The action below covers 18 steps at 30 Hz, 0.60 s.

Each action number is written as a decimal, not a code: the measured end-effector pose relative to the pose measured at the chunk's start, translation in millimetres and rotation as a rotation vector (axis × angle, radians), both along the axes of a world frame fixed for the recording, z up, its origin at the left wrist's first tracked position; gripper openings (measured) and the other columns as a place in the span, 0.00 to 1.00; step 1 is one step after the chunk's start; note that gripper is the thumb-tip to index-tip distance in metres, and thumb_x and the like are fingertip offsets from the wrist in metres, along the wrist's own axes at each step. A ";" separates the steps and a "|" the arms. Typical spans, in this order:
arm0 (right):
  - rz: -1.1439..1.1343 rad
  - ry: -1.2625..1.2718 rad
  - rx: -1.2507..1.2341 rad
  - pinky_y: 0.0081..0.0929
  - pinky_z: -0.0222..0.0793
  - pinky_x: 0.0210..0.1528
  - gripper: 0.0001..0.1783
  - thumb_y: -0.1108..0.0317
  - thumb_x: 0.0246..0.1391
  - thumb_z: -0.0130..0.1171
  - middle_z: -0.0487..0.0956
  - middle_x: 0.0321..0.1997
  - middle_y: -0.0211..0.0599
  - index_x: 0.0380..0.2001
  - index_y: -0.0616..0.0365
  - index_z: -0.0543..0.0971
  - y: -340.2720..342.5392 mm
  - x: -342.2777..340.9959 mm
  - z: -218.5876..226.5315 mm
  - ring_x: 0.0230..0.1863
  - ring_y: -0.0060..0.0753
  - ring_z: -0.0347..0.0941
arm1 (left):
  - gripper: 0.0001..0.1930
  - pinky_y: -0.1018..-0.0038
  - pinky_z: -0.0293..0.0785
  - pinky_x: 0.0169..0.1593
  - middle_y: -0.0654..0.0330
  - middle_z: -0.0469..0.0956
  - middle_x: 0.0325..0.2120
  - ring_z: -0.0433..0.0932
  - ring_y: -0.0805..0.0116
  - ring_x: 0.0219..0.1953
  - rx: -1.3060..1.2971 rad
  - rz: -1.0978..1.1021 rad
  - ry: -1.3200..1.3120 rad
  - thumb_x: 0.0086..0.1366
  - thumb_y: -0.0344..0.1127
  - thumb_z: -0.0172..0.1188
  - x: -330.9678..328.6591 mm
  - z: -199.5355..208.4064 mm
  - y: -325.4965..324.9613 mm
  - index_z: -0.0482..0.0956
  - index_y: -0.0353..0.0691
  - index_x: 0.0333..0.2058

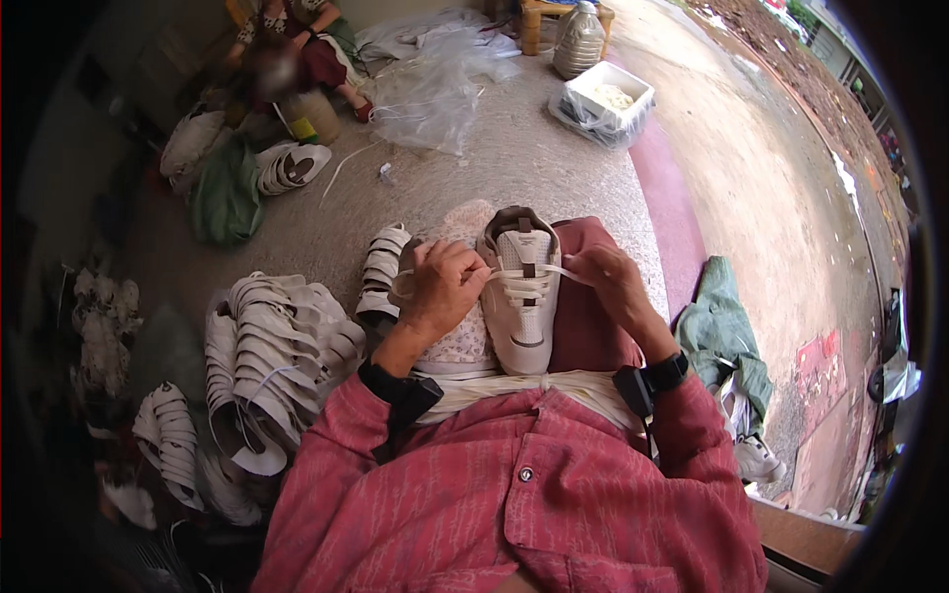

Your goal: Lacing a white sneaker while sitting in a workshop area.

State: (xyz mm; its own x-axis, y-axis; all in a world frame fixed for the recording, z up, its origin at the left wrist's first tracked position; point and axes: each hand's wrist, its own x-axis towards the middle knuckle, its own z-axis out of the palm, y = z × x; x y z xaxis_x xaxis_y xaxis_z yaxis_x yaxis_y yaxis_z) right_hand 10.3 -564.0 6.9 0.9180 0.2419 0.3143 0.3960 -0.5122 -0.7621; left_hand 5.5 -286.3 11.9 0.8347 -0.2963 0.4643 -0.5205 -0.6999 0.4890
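On my lap lies a white shoe upper with a brown lining and a pale mesh tongue, its toe pointing toward me. A cream shoelace crosses its front in several rows. My left hand is closed on the lace at the upper's left side. On the right, my right hand pinches the other length of lace, which stretches out from the eyelets. The exact fingertip grip of the left hand is partly hidden. A bundle of cream laces lies across my waist.
Stacked white shoe uppers are at my left, with a smaller stack beside my knee. A green sack with shoes lies at right. Farther off are a white foam box, plastic sheeting and a seated person.
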 end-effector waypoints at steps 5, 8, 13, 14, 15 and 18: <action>0.123 0.193 -0.040 0.31 0.58 0.57 0.11 0.63 0.60 0.54 0.78 0.27 0.30 0.30 0.57 0.79 9.8 0.1 -3.0 0.31 0.33 0.74 | 0.07 0.66 0.60 0.47 0.63 0.75 0.23 0.74 0.62 0.34 -0.015 0.058 0.087 0.54 0.35 0.61 7.5 2.8 -15.1 0.75 0.42 0.20; 0.136 0.328 -0.040 0.28 0.63 0.51 0.12 0.63 0.61 0.54 0.78 0.27 0.30 0.31 0.60 0.79 9.8 2.3 2.5 0.30 0.26 0.73 | 0.06 0.66 0.62 0.45 0.61 0.76 0.22 0.75 0.61 0.33 -0.007 0.079 0.083 0.52 0.34 0.60 13.9 -5.3 -16.1 0.75 0.41 0.20; 0.184 0.498 0.144 0.22 0.66 0.38 0.12 0.65 0.62 0.53 0.75 0.26 0.28 0.32 0.65 0.78 5.0 5.8 5.6 0.31 0.19 0.69 | 0.08 0.65 0.69 0.40 0.58 0.78 0.22 0.77 0.59 0.27 -0.068 -0.036 0.260 0.52 0.36 0.61 19.7 8.6 -0.8 0.77 0.37 0.21; 0.190 0.502 0.160 0.20 0.66 0.35 0.13 0.66 0.62 0.53 0.74 0.26 0.27 0.32 0.67 0.78 4.8 6.0 5.8 0.31 0.18 0.68 | 0.09 0.66 0.71 0.37 0.57 0.79 0.22 0.77 0.59 0.26 -0.065 -0.086 0.252 0.53 0.36 0.62 20.1 10.6 1.9 0.78 0.36 0.22; 0.192 0.503 0.157 0.20 0.66 0.35 0.13 0.66 0.62 0.53 0.74 0.26 0.27 0.32 0.67 0.78 5.3 6.6 6.5 0.31 0.18 0.68 | 0.10 0.67 0.72 0.35 0.56 0.79 0.22 0.78 0.59 0.25 -0.064 -0.134 0.241 0.53 0.37 0.62 20.7 12.7 4.1 0.78 0.35 0.23; 0.195 0.528 0.231 0.21 0.66 0.35 0.12 0.67 0.62 0.52 0.74 0.27 0.27 0.32 0.67 0.77 5.7 9.0 6.5 0.31 0.18 0.68 | 0.10 0.69 0.72 0.34 0.56 0.79 0.22 0.78 0.62 0.25 -0.097 -0.150 0.357 0.54 0.37 0.64 21.0 17.6 6.7 0.79 0.35 0.23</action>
State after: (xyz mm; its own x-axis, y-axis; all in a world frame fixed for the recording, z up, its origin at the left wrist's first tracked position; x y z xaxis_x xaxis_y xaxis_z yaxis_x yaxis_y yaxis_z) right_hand 19.3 -558.3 13.4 0.9096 0.4014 -0.1072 0.0037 -0.2659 -0.9640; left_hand 26.6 -279.6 29.5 0.8992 -0.3966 0.1850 -0.3994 -0.5708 0.7174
